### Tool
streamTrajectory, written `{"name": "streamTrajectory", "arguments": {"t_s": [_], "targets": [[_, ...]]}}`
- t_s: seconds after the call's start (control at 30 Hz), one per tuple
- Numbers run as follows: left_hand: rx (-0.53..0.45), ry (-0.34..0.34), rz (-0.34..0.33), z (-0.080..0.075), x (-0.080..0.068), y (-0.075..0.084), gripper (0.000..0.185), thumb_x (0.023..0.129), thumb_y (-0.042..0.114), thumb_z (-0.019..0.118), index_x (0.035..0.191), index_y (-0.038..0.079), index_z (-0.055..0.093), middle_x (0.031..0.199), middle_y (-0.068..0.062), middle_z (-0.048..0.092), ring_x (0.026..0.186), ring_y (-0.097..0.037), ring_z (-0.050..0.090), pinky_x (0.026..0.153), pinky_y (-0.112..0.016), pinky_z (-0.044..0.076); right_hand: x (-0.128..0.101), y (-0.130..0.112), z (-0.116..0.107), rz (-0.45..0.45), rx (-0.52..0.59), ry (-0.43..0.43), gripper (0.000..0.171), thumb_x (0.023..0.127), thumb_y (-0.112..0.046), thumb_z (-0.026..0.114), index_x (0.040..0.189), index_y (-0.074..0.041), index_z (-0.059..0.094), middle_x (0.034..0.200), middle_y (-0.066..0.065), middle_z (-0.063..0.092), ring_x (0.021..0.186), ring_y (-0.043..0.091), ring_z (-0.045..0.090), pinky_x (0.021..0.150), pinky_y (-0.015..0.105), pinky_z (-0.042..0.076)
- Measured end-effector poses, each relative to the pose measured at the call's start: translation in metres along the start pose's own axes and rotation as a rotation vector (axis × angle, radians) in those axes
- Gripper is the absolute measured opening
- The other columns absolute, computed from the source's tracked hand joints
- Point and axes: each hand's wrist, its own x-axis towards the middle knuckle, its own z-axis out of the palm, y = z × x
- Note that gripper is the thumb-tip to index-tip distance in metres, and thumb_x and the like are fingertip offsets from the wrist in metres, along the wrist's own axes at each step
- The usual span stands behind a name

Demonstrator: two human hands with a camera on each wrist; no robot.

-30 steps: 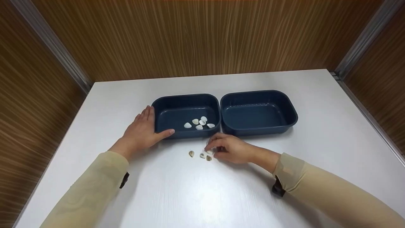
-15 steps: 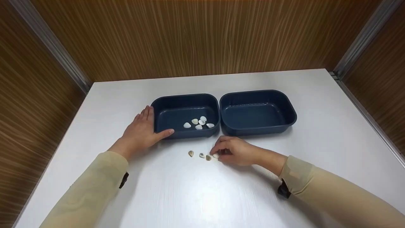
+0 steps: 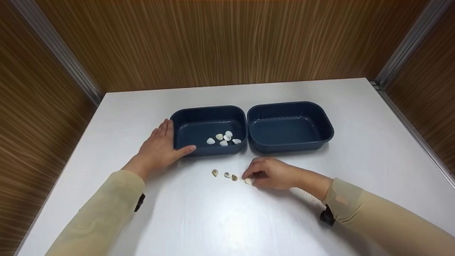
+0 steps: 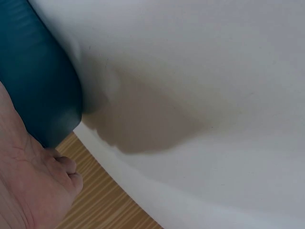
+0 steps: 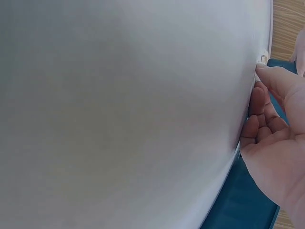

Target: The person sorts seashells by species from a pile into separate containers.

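Note:
My left hand (image 3: 158, 149) lies with straight fingers along the left end of the left dark blue bin (image 3: 213, 150), thumb over its front rim. In the left wrist view that hand (image 4: 33, 186) touches the bin's wall. Several white seashells (image 3: 224, 143) lie inside, toward the right end. On the table in front, my right hand (image 3: 273, 174) pinches a white seashell (image 3: 248, 181) between thumb and fingers, close over the surface. Left of it lie three brownish seashells (image 3: 234, 177). The right wrist view shows the right hand (image 5: 281, 124) with its fingers curled.
A second dark blue bin (image 3: 291, 147) stands right beside the first, with nothing in it. Both rest on a white table (image 3: 213, 220). Wood-grain panels (image 3: 227, 42) rise behind and at both sides.
My right hand has moved right and toward me, and the white seashell at its fingertips has shifted with it, away from the brownish seashells. The left hand has stayed still.

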Motion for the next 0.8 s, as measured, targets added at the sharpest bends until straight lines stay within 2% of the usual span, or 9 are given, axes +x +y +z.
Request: {"name": "streamTrajectory", "arguments": {"t_s": [0.8], "targets": [[0.006, 0.005, 0.014, -0.0026, -0.0023, 0.0027, 0.135, 0.09, 0.094, 0.036, 0.164, -0.012, -0.002, 0.173, -0.031, 0.001, 0.162, -0.044, 0.004, 0.13, -0.055, 0.005, 0.0002, 0.0014, 0.0016, 0.047, 0.085, 0.022, 0.025, 0.09, 0.0, 0.083, 0.114, -0.007, 0.08, 0.101, 0.004, 0.072, 0.094, 0.016, 0.067, 0.083, 0.025, 0.057]]}}
